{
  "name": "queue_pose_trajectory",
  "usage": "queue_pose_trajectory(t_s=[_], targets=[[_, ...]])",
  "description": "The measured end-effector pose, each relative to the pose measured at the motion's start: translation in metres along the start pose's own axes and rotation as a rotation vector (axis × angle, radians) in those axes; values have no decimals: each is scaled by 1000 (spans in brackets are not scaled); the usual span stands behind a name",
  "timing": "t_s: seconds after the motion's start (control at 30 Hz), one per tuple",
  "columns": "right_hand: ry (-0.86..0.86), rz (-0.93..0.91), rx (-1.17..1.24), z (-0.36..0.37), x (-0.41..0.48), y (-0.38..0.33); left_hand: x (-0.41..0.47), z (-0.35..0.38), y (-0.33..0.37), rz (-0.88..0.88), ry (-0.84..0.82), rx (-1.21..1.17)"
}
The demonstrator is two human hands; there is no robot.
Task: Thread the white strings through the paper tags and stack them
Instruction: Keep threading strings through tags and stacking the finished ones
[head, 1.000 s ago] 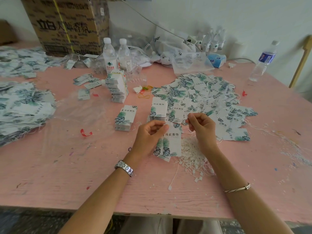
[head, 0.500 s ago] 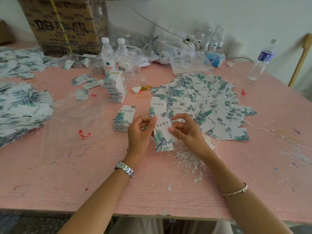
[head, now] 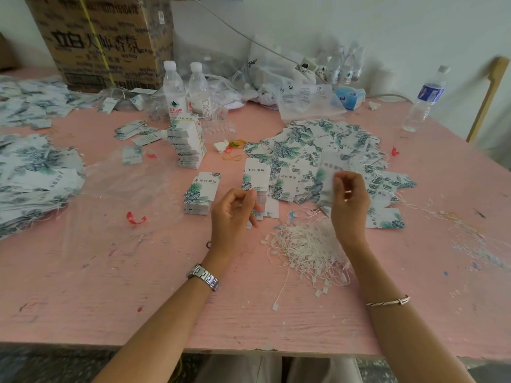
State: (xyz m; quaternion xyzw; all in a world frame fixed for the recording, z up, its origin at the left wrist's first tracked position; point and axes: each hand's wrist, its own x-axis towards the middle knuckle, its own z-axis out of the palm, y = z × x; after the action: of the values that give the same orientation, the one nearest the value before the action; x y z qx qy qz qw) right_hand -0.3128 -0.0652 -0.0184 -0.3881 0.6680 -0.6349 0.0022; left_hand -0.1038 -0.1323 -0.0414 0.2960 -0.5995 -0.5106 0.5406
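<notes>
Fingertips of the right hand pinch a white paper tag with green leaf print by its right edge. The tag is lifted above the table and looks blurred. The left hand hangs at nine o'clock from it, fingers curled toward the thumb; whether a string is between them I cannot tell.

I judge the tag to be light, rather stiff card that creases easily at a corner, so it is best taken by an edge. The strings look thin and limp and will tangle, so it is better to draw one out by its end.

The heap of white strings lies at seven o'clock of the right hand, on the pink wooden table. Loose printed tags spread at twelve o'clock. One short neat stack sits at eleven o'clock of the left hand, and a second stack at one o'clock.

On the tags I read, not surely, 玮宸服饰. Farther at eleven o'clock a clear plastic water bottle carries 农夫山泉, and the brown cardboard box shows 立白.
</notes>
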Motion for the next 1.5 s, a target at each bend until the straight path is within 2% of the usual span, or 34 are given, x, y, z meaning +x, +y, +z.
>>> queue_pose_trajectory(t_s=[0.1,0.27,0.4,0.53,0.7,0.83,0.97,1.03,1.17,1.33,1.5], targets=[[90,22,-354,-8,11,15,-3,0,-1,29,-49,115],[34,110,-715,-13,15,23,-8,4,-4,168,-293,447],[-26,186,-864,-12,13,20,-10,4,-5,279,-426,692],[-56,215,-919,-10,10,19,-11,3,-2,374,-447,704],[-33,130,-859,-5,8,15,-11,6,-4,404,-448,684],[-92,-50,-593,1,2,8,-10,6,-6,410,-373,666],[-363,-395,-346,5,-12,-6,-7,6,-6,457,-222,634],[-496,-490,-295,9,-20,-10,-8,7,-5,447,-173,605],[-639,-488,-195,15,-27,-13,-7,6,-4,406,-144,593],[-608,-487,-81,16,-25,-12,-5,6,-1,307,-172,526],[-508,-511,-88,17,-25,-11,-8,10,0,85,-417,375]])
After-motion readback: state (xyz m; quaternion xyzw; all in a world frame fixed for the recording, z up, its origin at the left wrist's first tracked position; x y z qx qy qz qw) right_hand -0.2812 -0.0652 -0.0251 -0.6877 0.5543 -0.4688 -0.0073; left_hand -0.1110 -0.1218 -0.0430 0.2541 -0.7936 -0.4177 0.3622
